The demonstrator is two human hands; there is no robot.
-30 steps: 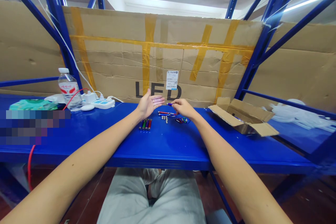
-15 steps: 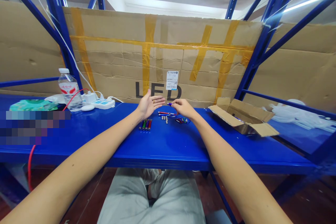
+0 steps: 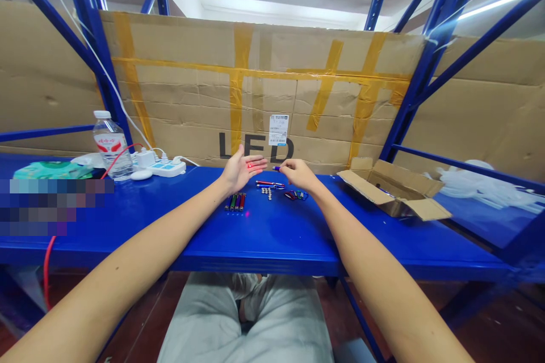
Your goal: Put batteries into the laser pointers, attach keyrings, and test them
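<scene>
Between the fingers of my right hand [image 3: 298,173] is a small purple laser pointer [image 3: 276,168], its end aimed at my left palm. My left hand [image 3: 239,171] is held open and empty above the table, with a red light spot on the fingers. Below it, several short coloured metal tubes [image 3: 235,202] lie side by side. A red tube and a blue one [image 3: 269,185] lie under the gap between my hands. Several small silver button cells [image 3: 267,192] sit in front of these. Coloured carabiner clips [image 3: 295,195] rest just below my right hand.
On the right of the blue table [image 3: 281,238] stands an open cardboard box [image 3: 394,190]. To the left are a water bottle [image 3: 111,147], a white power strip [image 3: 164,167] and a green packet [image 3: 53,170]. A large cardboard sheet [image 3: 191,96] closes off the back.
A red light spot has appeared on my left hand, and a faint pinkish glow shows on the table. Both hands have stayed nearly still.
</scene>
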